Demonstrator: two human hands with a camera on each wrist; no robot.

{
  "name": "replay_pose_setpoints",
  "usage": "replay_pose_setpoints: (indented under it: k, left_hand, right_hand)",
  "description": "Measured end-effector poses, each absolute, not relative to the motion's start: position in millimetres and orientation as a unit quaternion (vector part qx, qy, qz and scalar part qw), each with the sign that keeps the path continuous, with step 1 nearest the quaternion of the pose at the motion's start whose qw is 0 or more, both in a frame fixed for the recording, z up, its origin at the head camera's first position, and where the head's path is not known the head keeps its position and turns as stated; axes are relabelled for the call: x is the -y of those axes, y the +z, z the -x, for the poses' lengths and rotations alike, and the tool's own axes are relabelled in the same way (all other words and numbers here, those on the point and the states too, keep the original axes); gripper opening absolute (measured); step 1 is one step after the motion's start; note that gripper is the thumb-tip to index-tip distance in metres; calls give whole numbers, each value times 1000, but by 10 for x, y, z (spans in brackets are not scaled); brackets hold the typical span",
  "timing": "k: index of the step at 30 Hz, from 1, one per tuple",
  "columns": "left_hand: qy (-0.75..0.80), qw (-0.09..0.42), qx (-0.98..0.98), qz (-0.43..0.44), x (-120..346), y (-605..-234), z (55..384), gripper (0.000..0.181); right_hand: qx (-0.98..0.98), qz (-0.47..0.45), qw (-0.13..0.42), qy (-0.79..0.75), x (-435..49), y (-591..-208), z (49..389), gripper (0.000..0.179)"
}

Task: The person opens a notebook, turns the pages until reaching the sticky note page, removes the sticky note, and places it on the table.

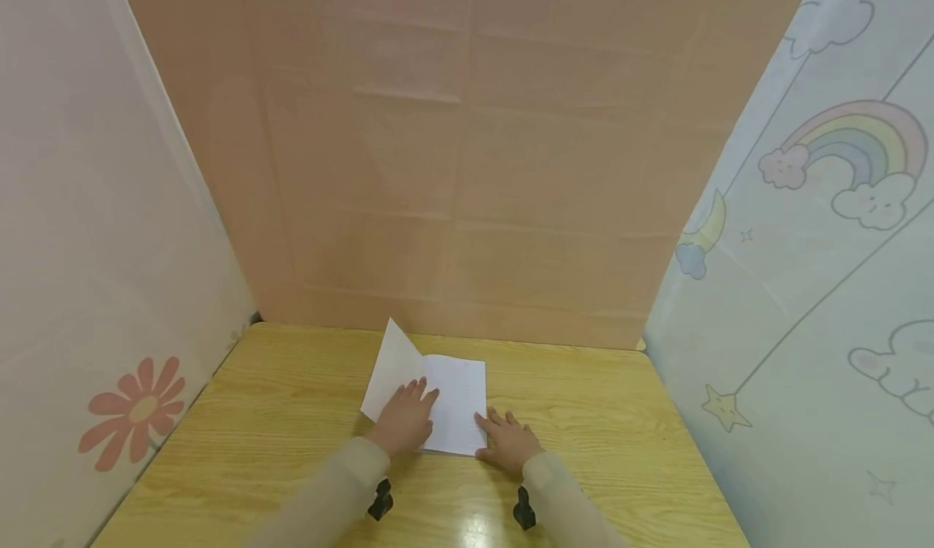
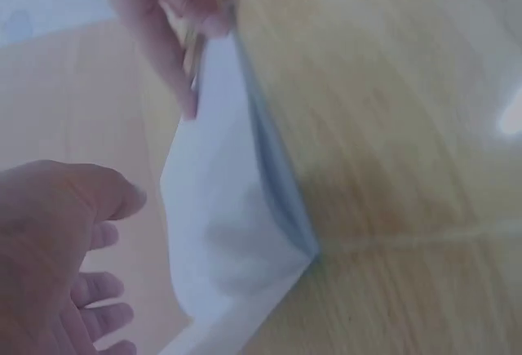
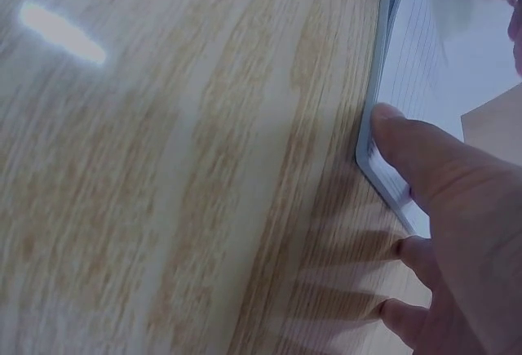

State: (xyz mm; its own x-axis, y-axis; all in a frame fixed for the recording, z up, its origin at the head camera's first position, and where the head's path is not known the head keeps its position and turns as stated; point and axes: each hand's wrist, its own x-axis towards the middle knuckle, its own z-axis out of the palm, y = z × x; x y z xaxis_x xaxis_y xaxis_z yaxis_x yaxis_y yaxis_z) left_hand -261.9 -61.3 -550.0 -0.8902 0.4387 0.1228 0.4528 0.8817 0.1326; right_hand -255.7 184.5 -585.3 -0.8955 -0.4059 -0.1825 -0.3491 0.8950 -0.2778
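A notebook [image 1: 461, 394] with ruled white pages lies open on the wooden table. Its left leaf [image 1: 392, 357] stands tilted up off the tabletop. My left hand [image 1: 404, 420] is over the fold with fingers spread, overlapping the raised leaf in the head view. At the lower right corner, my right hand [image 1: 513, 444] rests its thumb [image 3: 395, 126] on the ruled page, while the other fingers reach past the edge over the table. In the left wrist view the leaf's underside and the gap beneath it show.
The wooden table [image 1: 620, 434] extends around the notebook. A plain tan sheet [image 1: 467, 167] hangs behind it. Pale printed walls [image 1: 803, 288] stand at both sides, with a flower on the left and a rainbow on the right. Dark wrist devices [image 1: 524, 509] hang below both sleeves.
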Motion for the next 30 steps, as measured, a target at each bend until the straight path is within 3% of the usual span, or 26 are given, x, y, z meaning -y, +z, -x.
replay_pose_setpoints:
  k: [13, 30]
  left_hand:
    - [-27, -15, 957, 287, 283, -5725, 2496, 51]
    - [-50, -5, 956, 288, 297, -5823, 2521, 48]
  right_hand:
    - [-968, 189, 115, -120, -1828, -5834, 2541, 72]
    - [-960, 185, 130, -163, -1926, -5869, 2595, 84]
